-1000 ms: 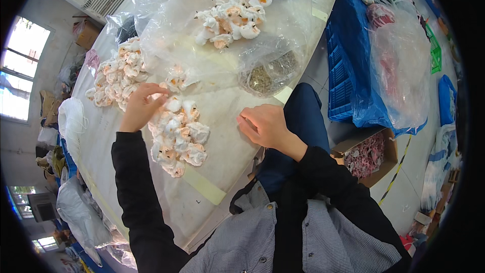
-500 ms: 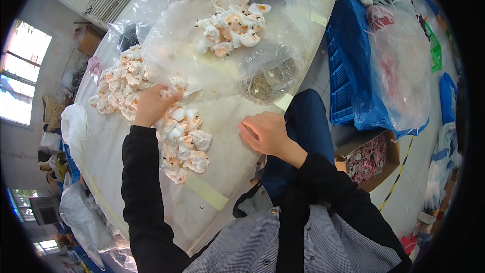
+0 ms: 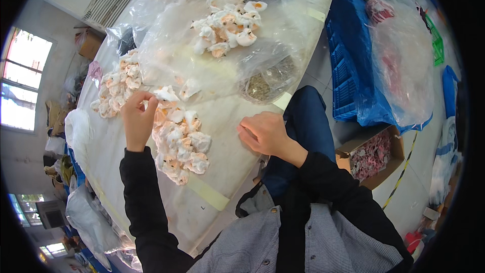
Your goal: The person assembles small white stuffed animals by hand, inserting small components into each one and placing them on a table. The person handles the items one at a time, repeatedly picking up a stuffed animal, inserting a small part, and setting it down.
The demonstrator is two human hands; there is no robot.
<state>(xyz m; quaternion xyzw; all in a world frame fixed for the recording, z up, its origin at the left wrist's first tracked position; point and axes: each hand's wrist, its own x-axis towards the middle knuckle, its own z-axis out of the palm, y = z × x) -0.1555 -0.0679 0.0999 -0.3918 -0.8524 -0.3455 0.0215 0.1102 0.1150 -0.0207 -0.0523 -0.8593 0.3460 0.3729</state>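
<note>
My left hand point(image 3: 138, 119) is closed, thumb and fingers curled together, between two heaps of small puffy white-and-peach pieces. Whatever its fingertips may hold is hidden. Just right of its fingertips lies a loose white puff point(image 3: 166, 94), at the top of the near heap point(image 3: 182, 144). The other heap point(image 3: 120, 85) spreads beyond the hand to the left. On the pale tabletop point(image 3: 222, 146), my right hand point(image 3: 268, 132) rests with curled fingers, and I cannot see inside them. A further cluster of puffs point(image 3: 230, 25), some with orange bits, lies on a clear plastic bag point(image 3: 177, 45).
A clear bag of brownish grains point(image 3: 262, 83) lies near the table's right edge. Beyond it are a blue crate point(image 3: 343, 88) with plastic bags and a cardboard box point(image 3: 396, 151) of pink scraps. White bundled material point(image 3: 77, 130) hangs at the left edge.
My left hand has drawn back left and slightly toward me, away from the loose puffs beside the bag. A white puff now shows at the near heap's top. My right hand stays put.
</note>
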